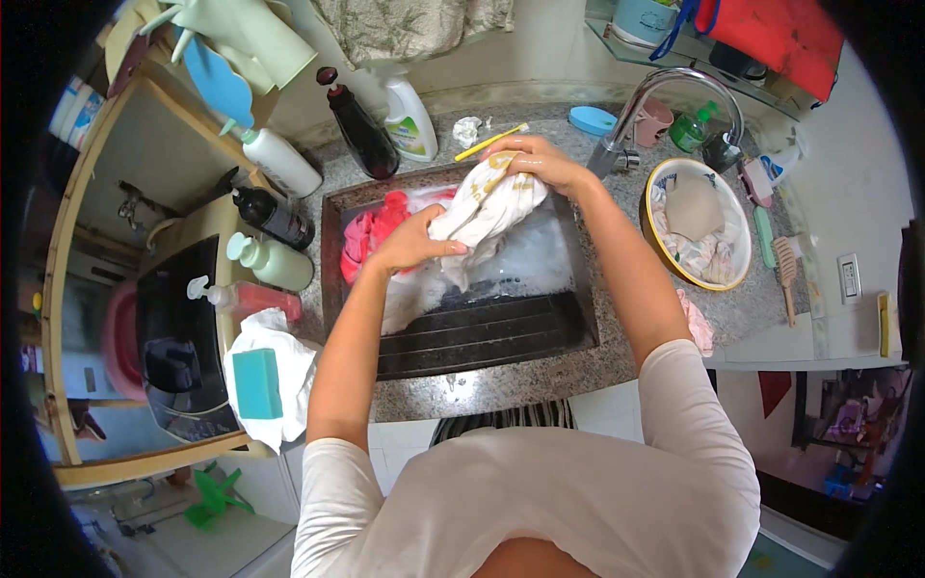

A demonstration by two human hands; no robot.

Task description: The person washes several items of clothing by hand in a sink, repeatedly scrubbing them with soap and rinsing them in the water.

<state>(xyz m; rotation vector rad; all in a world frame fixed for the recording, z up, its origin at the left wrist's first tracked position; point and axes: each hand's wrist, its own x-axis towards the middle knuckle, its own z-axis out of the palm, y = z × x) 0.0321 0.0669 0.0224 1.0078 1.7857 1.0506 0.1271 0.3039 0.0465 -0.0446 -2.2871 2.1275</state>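
Above the sink, a wet white cloth with yellowish patches [487, 207] is bunched between my two hands. My left hand [416, 243] grips its lower left part, thumb lying across the fabric. At the upper right end, my right hand [541, 162] is closed over the cloth, the fingers curled around it. Below lies the dark sink [482, 337], holding cloudy, sudsy water [535, 258]. Red-pink laundry [371, 234] sits in the water on the left side, near my left hand. Part of the cloth hangs down toward the suds.
Right of the chrome faucet [631, 106], a yellow-rimmed basin [651, 236] holds light laundry. A yellow toothbrush [491, 142] lies behind the sink. Several bottles line the left, including a dark pump bottle [361, 130] and a white spray bottle [410, 120]. A wooden brush [787, 270] lies far right.
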